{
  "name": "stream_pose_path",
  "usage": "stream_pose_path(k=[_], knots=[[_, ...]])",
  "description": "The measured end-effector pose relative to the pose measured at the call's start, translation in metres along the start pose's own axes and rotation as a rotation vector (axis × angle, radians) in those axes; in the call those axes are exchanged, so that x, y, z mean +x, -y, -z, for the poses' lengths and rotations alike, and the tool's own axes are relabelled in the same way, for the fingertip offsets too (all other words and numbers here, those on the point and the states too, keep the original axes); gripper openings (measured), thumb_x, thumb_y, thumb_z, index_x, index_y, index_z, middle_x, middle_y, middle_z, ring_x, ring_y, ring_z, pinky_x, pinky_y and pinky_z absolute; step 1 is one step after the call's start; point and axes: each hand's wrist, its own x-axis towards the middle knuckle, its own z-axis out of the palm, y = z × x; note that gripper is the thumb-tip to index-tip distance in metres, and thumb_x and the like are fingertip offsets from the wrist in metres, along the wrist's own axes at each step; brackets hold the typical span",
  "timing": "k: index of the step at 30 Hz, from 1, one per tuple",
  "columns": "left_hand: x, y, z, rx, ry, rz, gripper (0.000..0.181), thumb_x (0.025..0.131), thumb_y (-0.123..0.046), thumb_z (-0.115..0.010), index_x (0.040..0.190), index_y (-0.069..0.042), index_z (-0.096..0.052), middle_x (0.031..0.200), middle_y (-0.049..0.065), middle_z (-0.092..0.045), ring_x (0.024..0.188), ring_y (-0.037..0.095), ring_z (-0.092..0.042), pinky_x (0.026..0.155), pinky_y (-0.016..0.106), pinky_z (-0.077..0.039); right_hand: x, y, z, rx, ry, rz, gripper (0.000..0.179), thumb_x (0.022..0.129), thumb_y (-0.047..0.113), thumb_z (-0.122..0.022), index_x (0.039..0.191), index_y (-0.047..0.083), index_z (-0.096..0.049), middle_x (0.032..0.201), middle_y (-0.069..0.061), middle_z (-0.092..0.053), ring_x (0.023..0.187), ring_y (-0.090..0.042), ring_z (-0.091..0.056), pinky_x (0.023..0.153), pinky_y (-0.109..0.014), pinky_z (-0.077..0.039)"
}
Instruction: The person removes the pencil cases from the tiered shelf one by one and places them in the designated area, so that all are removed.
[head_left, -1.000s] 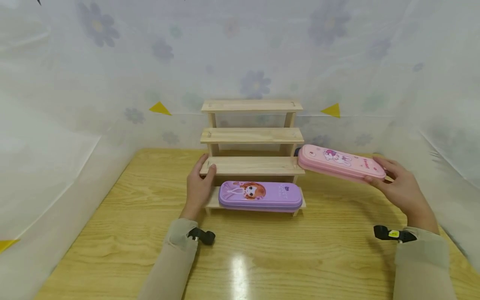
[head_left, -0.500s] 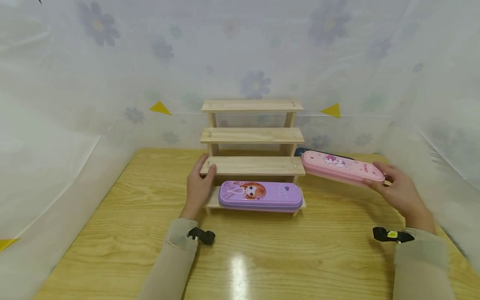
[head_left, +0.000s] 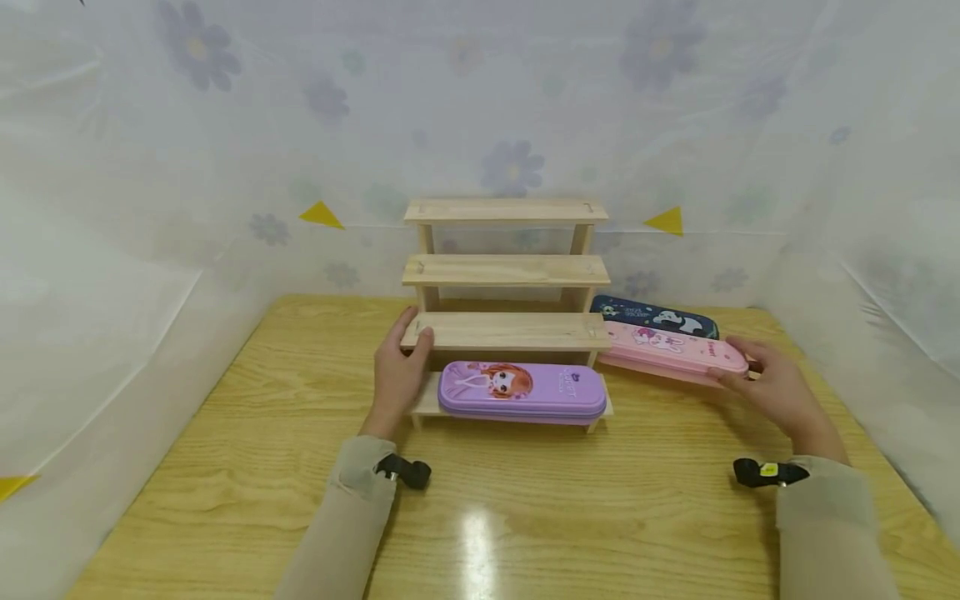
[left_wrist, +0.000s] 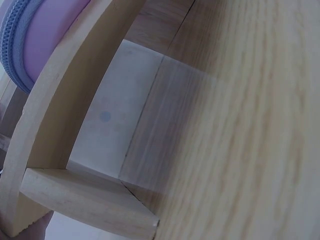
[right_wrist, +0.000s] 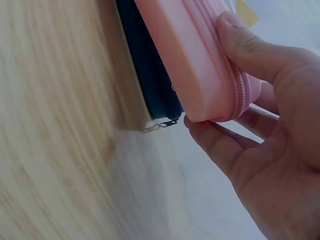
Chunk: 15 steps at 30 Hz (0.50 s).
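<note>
My right hand (head_left: 776, 392) grips the right end of a pink zippered pencil case (head_left: 667, 354) with a rabbit picture. In the right wrist view, thumb and fingers pinch the pink case's end beside its zipper. Just behind it lies a dark blue pencil case (head_left: 656, 317) with a panda print, partly covered by the pink one. My left hand (head_left: 397, 375) holds the left end of the second-lowest step of a wooden tiered shelf (head_left: 506, 332), thumb at the front edge. On the lowest step sits a purple pencil case (head_left: 522, 390) with a girl's picture.
The shelf stands near the back of a wood-grain table (head_left: 480, 492). A pale flowered curtain (head_left: 360, 117) encloses the back and sides, with yellow triangles (head_left: 322, 215) stuck on it. The shelf's upper two steps (head_left: 506, 210) bear nothing.
My right hand has lowered the pink pencil case toward the table and a little left. The dark blue case behind it has come into view. The left hand stays on the shelf.
</note>
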Motion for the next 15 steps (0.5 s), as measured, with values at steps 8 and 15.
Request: stream_pose_path(k=[8, 15], knots=[[-0.001, 0.000, 0.000, 0.018, -0.001, 0.002, 0.053, 0.100, -0.041, -0.056, 0.148, -0.018, -0.048, 0.152, 0.001, -0.043, 0.140, 0.016, -0.035, 0.114, 0.039, -0.030, 0.005, -0.005, -0.011, 0.025, 0.044, -0.033, 0.084, 0.092, 0.043, -0.069, 0.150, -0.006, -0.033, 0.147, -0.036, -0.032, 0.123, -0.059, -0.040, 0.096, -0.069, -0.037], [0.000, 0.001, 0.000, 0.019, 0.004, 0.004, 0.055, 0.100, -0.044, -0.054, 0.149, -0.020, -0.047, 0.153, 0.003, -0.041, 0.141, 0.017, -0.034, 0.115, 0.040, -0.028, 0.008, -0.013, -0.016, 0.008, 0.141, -0.077, 0.091, 0.093, 0.046, -0.065, 0.153, -0.007, -0.021, 0.150, -0.037, -0.026, 0.128, -0.059, -0.033, 0.100, -0.069, -0.034]])
